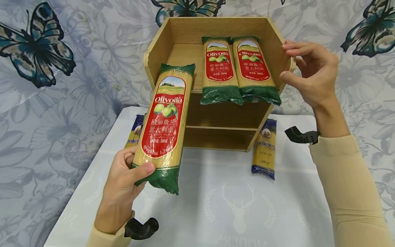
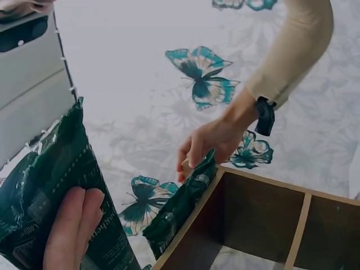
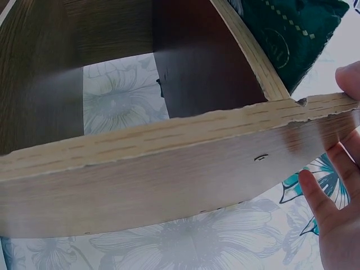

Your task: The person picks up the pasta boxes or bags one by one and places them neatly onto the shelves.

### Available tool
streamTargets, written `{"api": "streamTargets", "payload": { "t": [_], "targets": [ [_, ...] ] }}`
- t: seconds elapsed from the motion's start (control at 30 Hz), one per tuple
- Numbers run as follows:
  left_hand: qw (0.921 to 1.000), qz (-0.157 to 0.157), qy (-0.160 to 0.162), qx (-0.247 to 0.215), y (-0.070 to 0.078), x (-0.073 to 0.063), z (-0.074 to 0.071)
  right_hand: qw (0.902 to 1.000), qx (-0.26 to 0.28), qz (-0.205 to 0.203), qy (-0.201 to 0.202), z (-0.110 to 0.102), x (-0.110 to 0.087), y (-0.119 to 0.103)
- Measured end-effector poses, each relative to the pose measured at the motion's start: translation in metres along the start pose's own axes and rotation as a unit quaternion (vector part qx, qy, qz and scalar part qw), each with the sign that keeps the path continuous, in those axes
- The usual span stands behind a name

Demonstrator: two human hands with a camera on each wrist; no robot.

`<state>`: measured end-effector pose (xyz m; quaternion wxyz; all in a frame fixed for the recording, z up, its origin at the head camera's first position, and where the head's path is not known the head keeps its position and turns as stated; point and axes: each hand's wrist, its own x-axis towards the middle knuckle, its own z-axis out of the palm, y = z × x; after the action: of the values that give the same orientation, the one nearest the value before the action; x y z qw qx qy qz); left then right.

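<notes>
My left hand (image 1: 120, 185) grips the lower end of an Olivoilà spaghetti pack (image 1: 166, 116), thumb across its green end. The pack tilts up in front of the left part of the wooden shelf (image 1: 182, 51), overlapping its top compartment in the head view. My right hand (image 1: 318, 72) holds the upper right side panel of that shelf. In the right wrist view its thumb (image 3: 350, 79) is over the panel's edge and its fingers are along the outer face. Two more Olivoilà packs (image 1: 219, 68) lie side by side in the top compartment, green ends sticking out over the front edge.
A blue-and-yellow Ankara pasta pack (image 1: 264, 149) lies on the table right of the shelf. Another Ankara pack (image 1: 134, 132) is partly hidden behind the held pack on the left. Under the shelf spreads a white tablecloth (image 1: 240, 206); a butterfly-print cloth (image 1: 92, 44) hangs behind.
</notes>
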<state>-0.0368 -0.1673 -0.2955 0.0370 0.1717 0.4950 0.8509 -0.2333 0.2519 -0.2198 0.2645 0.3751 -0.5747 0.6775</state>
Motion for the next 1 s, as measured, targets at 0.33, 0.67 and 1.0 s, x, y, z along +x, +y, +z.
{"api": "streamTargets", "payload": {
  "t": [0.33, 0.67, 1.0],
  "targets": [
    [0.9984, -0.044, 0.034, -0.003, 0.009, 0.029, 0.004, 0.9999, 0.002, 0.005, 0.013, 0.000, 0.001, 0.000],
    [0.9961, -0.054, 0.069, -0.009, 0.009, 0.064, 0.007, 1.0000, 0.004, 0.005, 0.007, 0.003, -0.001, 0.001],
    [0.9974, -0.049, 0.051, -0.015, 0.011, 0.095, -0.005, 1.0000, 0.005, 0.006, 0.005, 0.001, 0.000, 0.002]
  ]
}}
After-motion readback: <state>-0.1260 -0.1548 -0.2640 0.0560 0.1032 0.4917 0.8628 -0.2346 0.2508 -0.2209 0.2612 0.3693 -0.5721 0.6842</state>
